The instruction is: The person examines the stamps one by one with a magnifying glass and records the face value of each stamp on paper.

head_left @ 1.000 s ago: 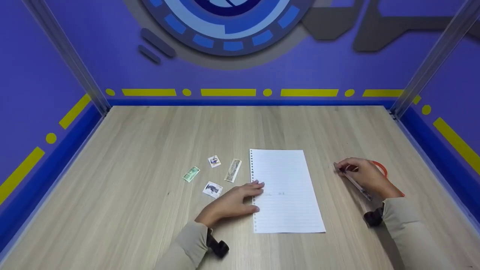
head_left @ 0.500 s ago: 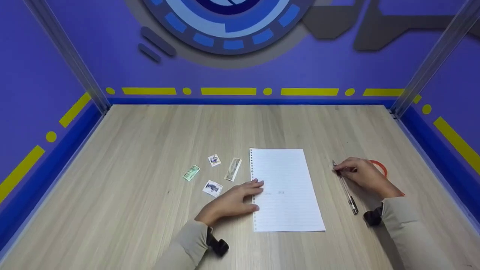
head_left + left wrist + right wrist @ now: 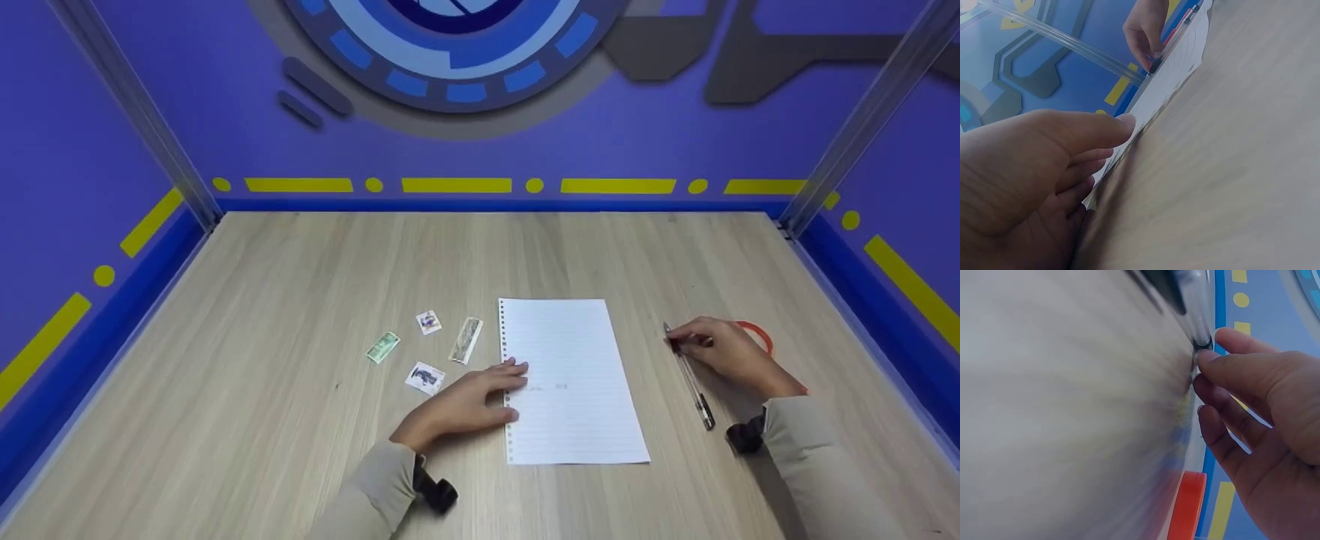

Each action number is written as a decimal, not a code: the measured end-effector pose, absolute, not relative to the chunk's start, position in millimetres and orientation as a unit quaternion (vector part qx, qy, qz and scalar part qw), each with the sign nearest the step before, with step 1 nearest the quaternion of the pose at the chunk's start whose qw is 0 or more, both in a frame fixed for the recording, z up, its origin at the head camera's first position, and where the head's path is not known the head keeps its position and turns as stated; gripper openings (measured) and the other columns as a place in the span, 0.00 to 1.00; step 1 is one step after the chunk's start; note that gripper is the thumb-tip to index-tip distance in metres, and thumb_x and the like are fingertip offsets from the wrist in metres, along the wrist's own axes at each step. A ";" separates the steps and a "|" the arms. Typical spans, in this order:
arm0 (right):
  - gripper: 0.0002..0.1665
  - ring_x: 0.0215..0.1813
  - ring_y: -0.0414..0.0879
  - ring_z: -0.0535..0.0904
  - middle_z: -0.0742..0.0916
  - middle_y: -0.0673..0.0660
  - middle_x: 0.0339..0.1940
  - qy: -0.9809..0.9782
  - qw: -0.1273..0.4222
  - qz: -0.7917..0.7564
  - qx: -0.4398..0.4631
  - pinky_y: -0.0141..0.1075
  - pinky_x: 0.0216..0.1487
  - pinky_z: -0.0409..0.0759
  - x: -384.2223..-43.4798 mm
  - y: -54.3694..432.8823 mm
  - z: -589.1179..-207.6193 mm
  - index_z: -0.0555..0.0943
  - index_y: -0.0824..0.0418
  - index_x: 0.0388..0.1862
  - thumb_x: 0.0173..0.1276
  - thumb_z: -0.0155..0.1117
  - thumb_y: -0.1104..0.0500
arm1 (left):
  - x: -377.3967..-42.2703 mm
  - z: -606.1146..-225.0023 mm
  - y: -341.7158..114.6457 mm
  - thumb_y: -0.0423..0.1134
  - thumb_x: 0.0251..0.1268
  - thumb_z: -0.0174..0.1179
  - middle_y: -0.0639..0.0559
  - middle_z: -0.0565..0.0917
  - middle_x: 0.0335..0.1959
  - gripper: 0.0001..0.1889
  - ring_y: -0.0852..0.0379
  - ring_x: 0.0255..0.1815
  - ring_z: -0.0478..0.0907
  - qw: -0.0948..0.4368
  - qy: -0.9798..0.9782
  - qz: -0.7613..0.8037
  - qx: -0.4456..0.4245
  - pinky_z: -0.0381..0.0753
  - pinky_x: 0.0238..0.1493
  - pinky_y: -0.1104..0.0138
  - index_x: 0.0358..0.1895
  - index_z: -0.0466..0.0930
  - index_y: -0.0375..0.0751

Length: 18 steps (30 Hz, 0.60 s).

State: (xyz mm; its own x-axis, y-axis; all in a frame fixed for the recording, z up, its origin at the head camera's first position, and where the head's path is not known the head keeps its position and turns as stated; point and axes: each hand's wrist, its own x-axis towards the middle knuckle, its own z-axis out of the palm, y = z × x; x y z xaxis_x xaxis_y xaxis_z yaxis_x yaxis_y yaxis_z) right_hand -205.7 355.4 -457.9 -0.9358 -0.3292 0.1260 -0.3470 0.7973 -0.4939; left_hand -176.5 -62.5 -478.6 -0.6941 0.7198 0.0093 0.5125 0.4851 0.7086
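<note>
A sheet of lined, hole-punched paper [image 3: 577, 337] lies in the middle of the head view, with faint writing on it. My left hand [image 3: 461, 405] rests at its left edge, fingertips on the paper and thumb at the margin. To the right of the sheet, my right hand [image 3: 727, 349] pinches one end of a clear pen [image 3: 694, 394] with a black clip, between thumb and finger. The pen slants along the tabletop, its clip end toward me. In the right wrist view the thumb [image 3: 1219, 363] meets the pen's barrel [image 3: 1196, 309].
Several stamp-like paper pieces lie left of the sheet: a green one [image 3: 383, 347], a small one [image 3: 429, 322], a long one [image 3: 466, 340] and a dark-pictured one [image 3: 425, 378]. A red-orange ring [image 3: 757, 335] sits partly hidden behind the right hand. Purple walls surround the table.
The pen's clip end has swung away from beneath my right hand, toward the left and front, and now lies lower. My left hand and the sheet have stayed in place.
</note>
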 end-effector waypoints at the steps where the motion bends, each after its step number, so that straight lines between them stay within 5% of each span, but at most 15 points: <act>1: 0.16 0.42 0.50 0.82 0.87 0.59 0.43 -0.947 0.018 0.265 0.180 0.30 0.39 0.81 -205.4 355.5 -457.7 0.85 0.62 0.48 0.61 0.64 0.71 | -176.8 -478.5 -62.4 0.39 0.63 0.59 0.51 0.65 0.73 0.27 0.52 0.77 0.55 0.145 0.849 0.356 0.362 0.54 0.77 0.61 0.66 0.70 0.36; 18: 0.14 0.45 0.51 0.82 0.86 0.61 0.49 -0.951 0.002 0.287 0.118 0.27 0.39 0.80 -202.0 358.3 -448.3 0.83 0.60 0.51 0.67 0.62 0.63 | -185.8 -460.2 -75.1 0.37 0.66 0.58 0.44 0.71 0.68 0.22 0.47 0.72 0.65 0.072 0.853 0.375 0.356 0.61 0.74 0.55 0.63 0.74 0.36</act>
State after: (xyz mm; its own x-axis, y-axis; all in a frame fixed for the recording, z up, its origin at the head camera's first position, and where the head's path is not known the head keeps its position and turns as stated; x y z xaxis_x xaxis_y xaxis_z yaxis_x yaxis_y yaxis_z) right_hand -202.0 358.3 -448.3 -0.9723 -0.2227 0.0711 -0.2248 0.8070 -0.5461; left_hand -185.8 -75.1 -460.2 -0.7361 0.6614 0.1440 0.5533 0.4653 0.6909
